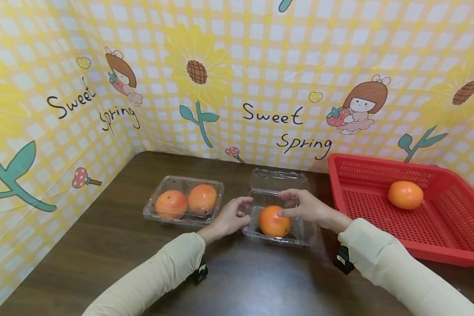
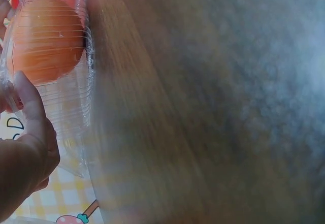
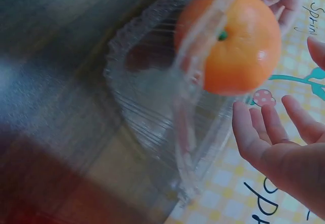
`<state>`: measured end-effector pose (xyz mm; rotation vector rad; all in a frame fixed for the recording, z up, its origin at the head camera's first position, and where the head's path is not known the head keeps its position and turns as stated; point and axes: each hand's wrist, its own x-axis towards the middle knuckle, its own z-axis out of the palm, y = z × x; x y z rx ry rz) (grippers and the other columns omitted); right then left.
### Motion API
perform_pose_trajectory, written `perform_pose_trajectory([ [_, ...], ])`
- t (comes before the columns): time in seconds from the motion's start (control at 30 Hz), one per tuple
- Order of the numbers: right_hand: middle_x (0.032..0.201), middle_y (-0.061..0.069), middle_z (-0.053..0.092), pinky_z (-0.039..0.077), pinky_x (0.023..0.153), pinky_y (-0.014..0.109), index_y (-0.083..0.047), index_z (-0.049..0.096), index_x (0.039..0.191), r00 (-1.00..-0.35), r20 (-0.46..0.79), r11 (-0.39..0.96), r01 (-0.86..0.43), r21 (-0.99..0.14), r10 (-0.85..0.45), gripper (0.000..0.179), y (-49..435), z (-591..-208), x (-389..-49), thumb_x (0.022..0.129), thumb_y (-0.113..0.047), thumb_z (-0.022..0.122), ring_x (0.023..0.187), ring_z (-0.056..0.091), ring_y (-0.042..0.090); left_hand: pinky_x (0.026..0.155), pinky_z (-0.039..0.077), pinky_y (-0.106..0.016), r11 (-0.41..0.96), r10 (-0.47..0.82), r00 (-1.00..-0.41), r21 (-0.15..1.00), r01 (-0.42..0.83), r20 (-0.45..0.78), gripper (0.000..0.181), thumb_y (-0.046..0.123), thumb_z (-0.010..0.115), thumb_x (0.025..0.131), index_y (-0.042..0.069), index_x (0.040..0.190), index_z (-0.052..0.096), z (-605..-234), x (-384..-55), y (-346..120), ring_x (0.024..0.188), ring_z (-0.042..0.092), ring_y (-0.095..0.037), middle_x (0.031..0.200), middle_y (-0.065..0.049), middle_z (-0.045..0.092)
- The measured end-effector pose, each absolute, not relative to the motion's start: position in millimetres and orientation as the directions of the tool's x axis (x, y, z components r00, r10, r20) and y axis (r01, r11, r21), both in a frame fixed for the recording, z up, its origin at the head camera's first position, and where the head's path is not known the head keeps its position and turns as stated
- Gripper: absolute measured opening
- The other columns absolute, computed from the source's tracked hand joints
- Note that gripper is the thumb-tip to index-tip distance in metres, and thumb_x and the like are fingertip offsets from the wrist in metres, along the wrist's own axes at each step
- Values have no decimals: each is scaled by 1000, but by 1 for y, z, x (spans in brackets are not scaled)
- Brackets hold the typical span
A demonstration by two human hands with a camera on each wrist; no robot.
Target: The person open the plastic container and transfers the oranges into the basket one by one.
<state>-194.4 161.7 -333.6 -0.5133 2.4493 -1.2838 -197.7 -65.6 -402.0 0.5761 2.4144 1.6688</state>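
Note:
One glossy orange (image 1: 274,221) with a small green stem end sits in a clear plastic clamshell container (image 1: 256,239), whose lid (image 1: 278,179) is raised at the back. At the container's left rim, my left hand (image 1: 230,217) pinches the edge; in the left wrist view its thumb (image 2: 31,99) lies against the ribbed wall. My right hand (image 1: 306,206) hovers over the right side of the container, around the orange in the head view. Its fingers (image 3: 274,127) are spread and stand apart from the orange in the right wrist view, holding nothing.
To the left, a closed clear container (image 1: 150,210) holds two oranges (image 1: 171,204). A red perforated basket (image 1: 341,195) stands on the right with one orange (image 1: 405,195) inside. A checked sunflower cloth (image 1: 237,83) hangs behind the dark wooden table (image 1: 241,276).

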Motion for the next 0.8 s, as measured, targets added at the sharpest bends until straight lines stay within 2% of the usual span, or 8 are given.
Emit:
perform_pose_trajectory([
  [0.33, 129, 20, 41, 35, 92, 52, 2, 44, 126, -882, -168, 547, -115, -829, -439, 63, 158, -350, -193, 73, -15, 73, 117, 34, 41, 49, 49, -28, 317, 397, -913, 918, 238, 100, 53, -9, 51, 71, -6, 123, 43, -401, -198, -66, 61, 54, -12, 108, -25, 45],
  [0.67, 133, 20, 36, 38, 90, 49, 1, 40, 129, -848, -203, 513, -93, -853, -491, 66, 156, -355, -195, 73, -14, 72, 117, 35, 39, 49, 49, -28, 324, 390, -916, 918, 229, 91, 54, -8, 52, 71, -5, 123, 43, -402, -199, -66, 65, 55, -15, 110, -24, 46],
  [0.8, 129, 19, 40, 40, 89, 46, 2, 37, 130, -834, -213, 488, -76, -870, -509, 68, 156, -359, -196, 73, -13, 71, 114, 39, 37, 49, 50, -29, 344, 387, -918, 910, 231, 87, 54, -9, 53, 71, -5, 124, 43, -401, -198, -65, 67, 56, -17, 110, -24, 46],
])
